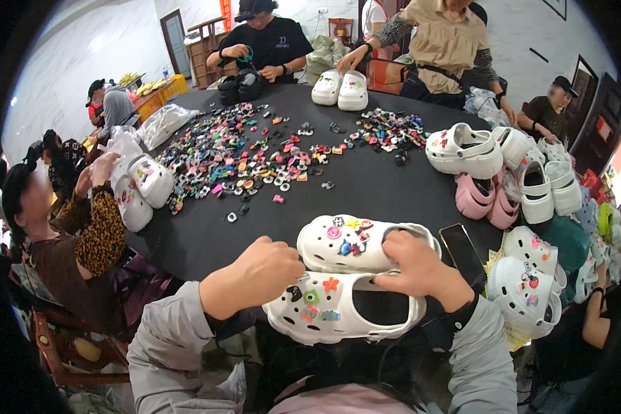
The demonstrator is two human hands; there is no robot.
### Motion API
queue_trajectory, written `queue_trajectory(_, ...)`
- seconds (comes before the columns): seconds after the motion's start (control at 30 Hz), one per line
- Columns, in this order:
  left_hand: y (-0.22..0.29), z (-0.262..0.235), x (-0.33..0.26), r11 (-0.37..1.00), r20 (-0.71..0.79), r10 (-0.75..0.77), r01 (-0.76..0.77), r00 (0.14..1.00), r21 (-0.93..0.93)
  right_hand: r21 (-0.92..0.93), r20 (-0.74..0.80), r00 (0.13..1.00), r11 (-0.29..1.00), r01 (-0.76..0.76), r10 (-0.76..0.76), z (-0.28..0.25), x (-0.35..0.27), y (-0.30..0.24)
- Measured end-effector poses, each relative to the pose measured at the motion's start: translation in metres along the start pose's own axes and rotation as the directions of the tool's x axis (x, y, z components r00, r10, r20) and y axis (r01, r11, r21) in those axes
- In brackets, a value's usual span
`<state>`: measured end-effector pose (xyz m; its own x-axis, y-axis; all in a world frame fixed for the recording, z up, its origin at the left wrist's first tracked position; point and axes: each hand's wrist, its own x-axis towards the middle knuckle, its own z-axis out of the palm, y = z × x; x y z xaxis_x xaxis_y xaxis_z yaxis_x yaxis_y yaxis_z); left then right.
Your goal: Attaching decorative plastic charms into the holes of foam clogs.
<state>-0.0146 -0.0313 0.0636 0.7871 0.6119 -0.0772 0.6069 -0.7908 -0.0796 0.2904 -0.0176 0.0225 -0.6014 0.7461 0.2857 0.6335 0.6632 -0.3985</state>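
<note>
Grey jacket sleeves [162, 359] lie nearest, leading to two bare hands at the edge of a black tabletop [372, 196]. There a chunky white perforated clog [352, 330], dotted with colourful charms [330, 283], sits just in front of the body, its matching white mate [322, 257] alongside on the far side. The right hand [421, 268] grips their adjoining rims, thumb at the near opening, fingers in the far one. The left hand [257, 273] is curled by the near toe; whether it pinches anything cannot be told. The clogs look light, smooth and slightly springy, hardly fragile; the opening's rim seems the surest hold, clear of the charms.
</note>
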Motion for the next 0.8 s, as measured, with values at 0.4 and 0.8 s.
queue_trajectory(0.4,0.008,0.003,-0.001,0.986,0.014,-0.045,0.047,0.999,-0.158,0.013,0.071,0.996,0.998,-0.054,0.053,-0.002,-0.004,-0.001)
queue_trajectory(0.8,0.001,-0.013,0.009,0.984,0.000,0.060,-0.059,0.998,-0.168,0.042,0.066,0.996,0.997,-0.060,0.057,-0.002,-0.007,-0.002)
